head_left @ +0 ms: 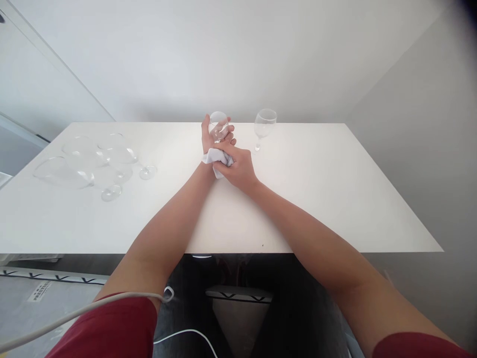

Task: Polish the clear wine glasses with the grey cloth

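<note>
A clear wine glass (pixel 218 119) rests in my left hand (pixel 206 136), its bowl up and the fingers curled behind and around it. My right hand (pixel 240 166) is closed on a white cloth (pixel 215 155), pressed near the glass's stem and my left wrist. The cloth and fingers hide the lower stem and the foot. Just to the right, a second wine glass (pixel 265 123) stands upright near the table's back edge, apart from both hands.
Three clear wine glasses lie on their sides at the left of the white table (pixel 335 199), one of them (pixel 63 173) nearest the left edge. A white wall (pixel 238 59) rises behind the table. A pale cable (pixel 82 311) crosses my left sleeve.
</note>
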Motion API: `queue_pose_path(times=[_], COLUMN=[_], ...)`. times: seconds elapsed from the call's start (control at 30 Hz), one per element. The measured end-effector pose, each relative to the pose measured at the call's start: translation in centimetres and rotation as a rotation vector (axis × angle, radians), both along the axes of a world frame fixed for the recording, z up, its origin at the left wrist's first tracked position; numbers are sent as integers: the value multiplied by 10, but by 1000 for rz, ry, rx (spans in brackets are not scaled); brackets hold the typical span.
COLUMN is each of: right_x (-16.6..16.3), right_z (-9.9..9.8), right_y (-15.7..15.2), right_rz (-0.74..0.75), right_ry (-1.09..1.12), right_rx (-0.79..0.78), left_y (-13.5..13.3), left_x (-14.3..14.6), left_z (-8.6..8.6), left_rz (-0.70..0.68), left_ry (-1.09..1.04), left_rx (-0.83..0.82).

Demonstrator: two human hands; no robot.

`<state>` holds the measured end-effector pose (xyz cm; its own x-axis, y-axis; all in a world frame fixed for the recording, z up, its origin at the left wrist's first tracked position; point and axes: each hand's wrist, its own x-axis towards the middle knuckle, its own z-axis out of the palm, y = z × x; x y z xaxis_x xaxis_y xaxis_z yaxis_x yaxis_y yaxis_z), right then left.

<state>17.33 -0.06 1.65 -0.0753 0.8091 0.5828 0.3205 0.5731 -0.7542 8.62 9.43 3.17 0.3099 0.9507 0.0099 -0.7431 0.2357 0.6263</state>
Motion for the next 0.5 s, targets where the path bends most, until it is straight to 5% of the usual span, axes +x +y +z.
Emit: queue_pose_path(times=[0.5], right_x=[0], right_z=[2], right_y=[-1], right_rz=[-5], right_ry=[26], right_rx=[-4], left_y=[2], left_x=[1], left_z=[-2], left_rz=[-16], left_ry=[14], left_rx=[2])
